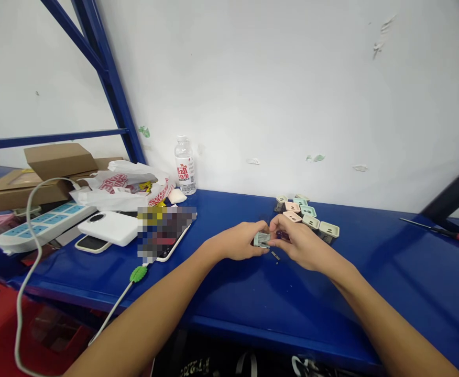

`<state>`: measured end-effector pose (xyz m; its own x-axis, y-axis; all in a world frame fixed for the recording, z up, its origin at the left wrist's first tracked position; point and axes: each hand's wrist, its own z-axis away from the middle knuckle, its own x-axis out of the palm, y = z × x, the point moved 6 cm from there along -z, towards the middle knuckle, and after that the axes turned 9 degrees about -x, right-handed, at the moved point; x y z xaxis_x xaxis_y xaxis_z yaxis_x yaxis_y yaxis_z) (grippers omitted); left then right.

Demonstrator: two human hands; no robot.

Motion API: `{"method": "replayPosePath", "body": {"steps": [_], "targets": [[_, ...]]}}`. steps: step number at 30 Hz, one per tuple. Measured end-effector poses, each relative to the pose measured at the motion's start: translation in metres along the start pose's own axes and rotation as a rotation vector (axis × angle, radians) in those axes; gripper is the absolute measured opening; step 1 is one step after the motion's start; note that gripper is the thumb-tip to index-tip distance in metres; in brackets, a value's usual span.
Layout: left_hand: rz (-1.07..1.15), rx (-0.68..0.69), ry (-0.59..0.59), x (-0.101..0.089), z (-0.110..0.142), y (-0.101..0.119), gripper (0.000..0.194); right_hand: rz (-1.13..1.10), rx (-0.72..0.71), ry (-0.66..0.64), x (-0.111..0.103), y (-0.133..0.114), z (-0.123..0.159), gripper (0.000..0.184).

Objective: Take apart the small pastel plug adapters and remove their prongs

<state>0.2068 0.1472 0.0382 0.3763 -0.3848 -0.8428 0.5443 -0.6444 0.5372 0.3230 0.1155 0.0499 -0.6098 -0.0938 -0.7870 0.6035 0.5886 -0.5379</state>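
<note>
My left hand [242, 241] is closed around a small pale green box-shaped piece [261, 240] with a grey, slotted inside. My right hand [301, 242] pinches close against its right side; a dark purple thing [282, 235] shows between the fingers, mostly hidden. Just below the hands, a short narrow metal strip [275, 255] lies on the blue table [245, 298], with a tiny speck-like part near it. Behind my right hand stand several small boxes [310, 222] with pink, mint and cream tops, each with holes, and darker bodies.
A screwdriver [441, 229] with a red handle lies at the right. On the left are a phone [174, 243], a white power bank [109, 228], a power strip [44, 228], a plastic bag [125, 196] and a cardboard box [60, 162]. A clear bottle [185, 165] stands against the wall.
</note>
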Motion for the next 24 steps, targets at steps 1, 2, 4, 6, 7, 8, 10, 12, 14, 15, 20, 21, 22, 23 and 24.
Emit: {"method": "replayPosePath", "body": {"steps": [1, 2, 4, 6, 7, 8, 10, 12, 14, 15, 20, 21, 22, 23, 24], "targets": [[-0.003, 0.003, 0.001, 0.0004, -0.0003, 0.0006, 0.023, 0.0, -0.002, 0.0, 0.0, 0.0005, 0.0, 0.01], [-0.007, 0.004, 0.004, 0.0007, -0.0006, 0.0009, 0.023, -0.003, -0.004, 0.0, 0.0001, 0.001, -0.0001, 0.011], [-0.017, -0.002, 0.009, 0.0012, -0.0012, 0.0006, 0.023, -0.015, 0.003, -0.009, 0.0013, 0.0023, 0.0, 0.012], [-0.027, -0.012, 0.013, 0.0017, -0.0018, -0.0007, 0.023, -0.024, 0.013, -0.019, 0.0031, 0.003, 0.0001, 0.013], [-0.03, -0.014, 0.014, 0.002, -0.002, -0.0013, 0.023, -0.025, 0.016, -0.021, 0.0039, 0.0029, 0.0001, 0.013], [-0.032, -0.014, 0.016, 0.0022, -0.0021, -0.0018, 0.023, -0.023, 0.017, -0.02, 0.0045, 0.0025, 0.0001, 0.013], [-0.033, -0.014, 0.021, 0.0021, -0.002, -0.0025, 0.022, -0.01, 0.008, -0.007, 0.0048, 0.0009, -0.0001, 0.013], [-0.027, -0.021, 0.024, 0.0017, -0.0019, -0.0031, 0.022, 0.003, -0.001, 0.008, 0.0044, -0.0002, -0.0002, 0.013], [-0.014, -0.031, 0.013, 0.0018, -0.0018, -0.0034, 0.022, 0.0, -0.004, 0.009, 0.0045, -0.0001, -0.0002, 0.014], [-0.007, -0.032, 0.004, 0.0021, -0.0018, -0.0033, 0.023, -0.006, -0.001, 0.006, 0.0046, 0.0005, -0.0001, 0.014], [0.005, -0.03, -0.025, 0.0045, -0.0023, -0.0036, 0.026, -0.015, 0.01, -0.007, 0.0058, 0.0034, 0.0, 0.014], [0.006, -0.032, -0.023, 0.0047, -0.0024, -0.004, 0.027, -0.019, 0.014, -0.004, 0.006, 0.0038, -0.0002, 0.014], [0.007, -0.035, -0.021, 0.0049, -0.0025, -0.0043, 0.027, -0.022, 0.02, 0.004, 0.006, 0.0041, -0.0004, 0.015], [0.009, -0.037, -0.02, 0.0051, -0.0025, -0.0046, 0.026, -0.024, 0.028, 0.014, 0.0059, 0.0045, -0.0007, 0.015], [0.009, -0.038, -0.019, 0.0052, -0.0026, -0.0048, 0.026, -0.023, 0.037, 0.025, 0.0057, 0.0047, -0.001, 0.016]]}}
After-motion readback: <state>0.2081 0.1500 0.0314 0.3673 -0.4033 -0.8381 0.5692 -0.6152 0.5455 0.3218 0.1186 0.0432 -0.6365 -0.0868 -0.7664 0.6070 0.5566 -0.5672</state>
